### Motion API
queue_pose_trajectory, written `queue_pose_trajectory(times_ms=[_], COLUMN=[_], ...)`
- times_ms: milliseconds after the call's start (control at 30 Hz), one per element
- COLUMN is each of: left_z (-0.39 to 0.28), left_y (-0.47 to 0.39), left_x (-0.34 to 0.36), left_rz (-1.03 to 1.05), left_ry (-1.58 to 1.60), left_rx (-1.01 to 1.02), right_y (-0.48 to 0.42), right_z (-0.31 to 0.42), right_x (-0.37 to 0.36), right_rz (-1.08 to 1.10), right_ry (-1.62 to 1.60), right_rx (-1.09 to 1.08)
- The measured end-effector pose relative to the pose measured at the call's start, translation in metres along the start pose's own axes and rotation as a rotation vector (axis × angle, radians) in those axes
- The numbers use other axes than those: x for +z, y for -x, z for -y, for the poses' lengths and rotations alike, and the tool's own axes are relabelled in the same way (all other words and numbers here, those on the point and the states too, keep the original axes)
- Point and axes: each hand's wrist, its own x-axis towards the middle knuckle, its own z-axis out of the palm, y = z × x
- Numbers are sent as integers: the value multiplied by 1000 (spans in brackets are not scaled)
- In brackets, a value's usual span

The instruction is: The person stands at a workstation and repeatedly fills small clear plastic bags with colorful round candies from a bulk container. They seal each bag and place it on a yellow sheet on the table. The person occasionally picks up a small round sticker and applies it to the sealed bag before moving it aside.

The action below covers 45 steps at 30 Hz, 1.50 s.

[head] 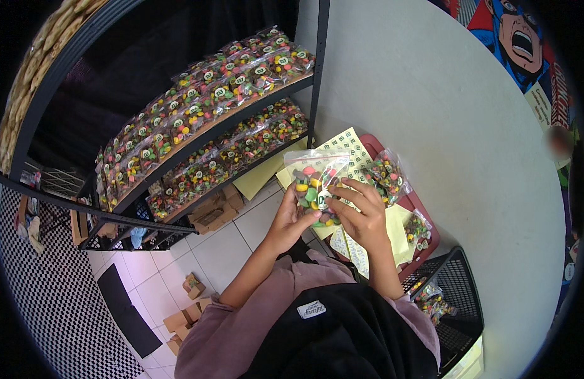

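A clear zip bag of colourful sweets [315,182] is held up in front of me, its red-striped closure at the top. My left hand [288,221] grips its lower left side, thumb across the front. The fingers of my right hand [363,211] lie on a round sticker [322,199] on the bag's front, at its right side. Behind the bag a yellow sheet of round stickers [353,142] lies over a red surface [427,218]. Another bag of sweets [389,175] lies just right of the sheet.
At the left a dark metal shelf rack [254,106] holds rows of stickered sweet bags. A black plastic basket [462,303] with sweet bags stands at lower right. Cardboard boxes [218,211] sit under the rack, and a pale wall [443,118] rises to the right.
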Motion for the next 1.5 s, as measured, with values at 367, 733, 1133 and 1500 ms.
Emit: queue_pose_trajectory(times_ms=[367,733,1133,1500], left_z=[6,10,14,13], left_y=[-3,-2,0,0], left_x=[6,14,16,21], left_rz=[-127,-127,-151,-30], left_ry=[-34,-133,-110,-193], left_rx=[-71,9,21,43], right_y=[7,20,18,24], right_z=[1,12,11,6], right_x=[9,29,20,37], right_rz=[17,-175,-131,-278], right_ry=[-49,-884,-1017,-857], right_rx=[70,807,740,733])
